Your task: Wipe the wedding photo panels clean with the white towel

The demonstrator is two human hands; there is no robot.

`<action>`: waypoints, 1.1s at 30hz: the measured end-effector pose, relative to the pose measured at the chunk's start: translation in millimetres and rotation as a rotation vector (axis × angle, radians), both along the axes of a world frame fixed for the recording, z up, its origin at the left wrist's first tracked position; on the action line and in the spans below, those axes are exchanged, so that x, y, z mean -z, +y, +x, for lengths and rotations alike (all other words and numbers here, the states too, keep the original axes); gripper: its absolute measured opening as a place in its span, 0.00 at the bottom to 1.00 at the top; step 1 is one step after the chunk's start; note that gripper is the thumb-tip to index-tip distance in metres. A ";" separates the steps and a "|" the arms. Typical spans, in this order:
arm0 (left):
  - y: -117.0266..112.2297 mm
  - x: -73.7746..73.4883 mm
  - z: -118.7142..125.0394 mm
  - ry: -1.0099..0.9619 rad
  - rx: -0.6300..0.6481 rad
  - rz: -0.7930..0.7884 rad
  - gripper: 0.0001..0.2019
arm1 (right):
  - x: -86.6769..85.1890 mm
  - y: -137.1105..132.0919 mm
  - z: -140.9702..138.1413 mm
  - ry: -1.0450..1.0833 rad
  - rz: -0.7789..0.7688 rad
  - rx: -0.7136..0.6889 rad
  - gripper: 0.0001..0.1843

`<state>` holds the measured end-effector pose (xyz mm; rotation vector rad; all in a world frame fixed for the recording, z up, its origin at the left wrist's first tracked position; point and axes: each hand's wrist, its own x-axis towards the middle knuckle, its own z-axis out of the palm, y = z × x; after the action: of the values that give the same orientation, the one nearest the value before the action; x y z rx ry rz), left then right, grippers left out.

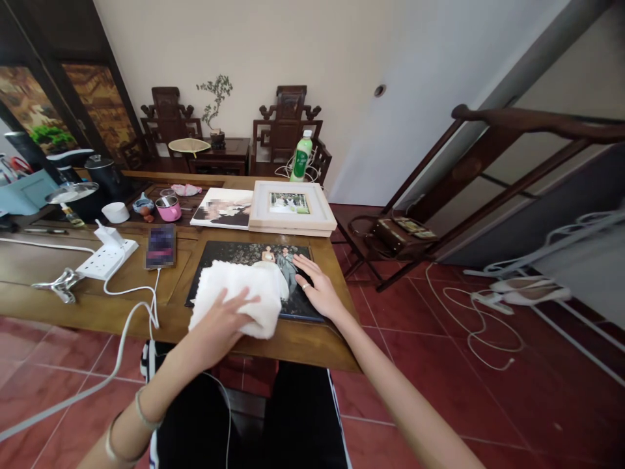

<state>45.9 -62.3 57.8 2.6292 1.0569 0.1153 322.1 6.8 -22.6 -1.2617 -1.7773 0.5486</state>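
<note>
My left hand [219,329] presses on a fluffy white towel [263,293], its fingers bent into the cloth. Beneath the towel lies a dark wedding photo panel [303,301], flat on the wooden table near its front edge. The towel covers the panel's left part; a couple in a white dress and a grey suit shows at its upper middle. On the panel's right side rests my right hand [319,290], fingers stretched out, a ring on one finger, holding nothing.
Behind the panel lie a photo print [222,207] and a pale framed photo [315,202], with a green bottle [301,156] beyond. Leftward are a charging phone [161,246], power strip [107,258], pink cup [168,209] and metal tripod-shaped object [63,285]. A wooden chair [439,176] stands right.
</note>
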 end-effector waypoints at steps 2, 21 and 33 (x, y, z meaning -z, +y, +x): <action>-1.9 1.0 11.0 -0.003 0.025 0.017 0.25 | 0.3 0.1 0.0 0.003 0.005 -0.001 0.22; 16.4 -8.2 42.5 0.195 0.028 0.126 0.19 | -1.2 1.0 1.5 -0.022 0.004 -0.003 0.23; 73.0 -9.1 63.2 0.250 -0.004 0.127 0.19 | 1.3 1.9 2.7 -0.037 0.006 -0.007 0.23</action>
<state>109.1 10.7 66.9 2.8107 1.1687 -0.1545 324.7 8.7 -24.0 -1.2701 -1.8130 0.5268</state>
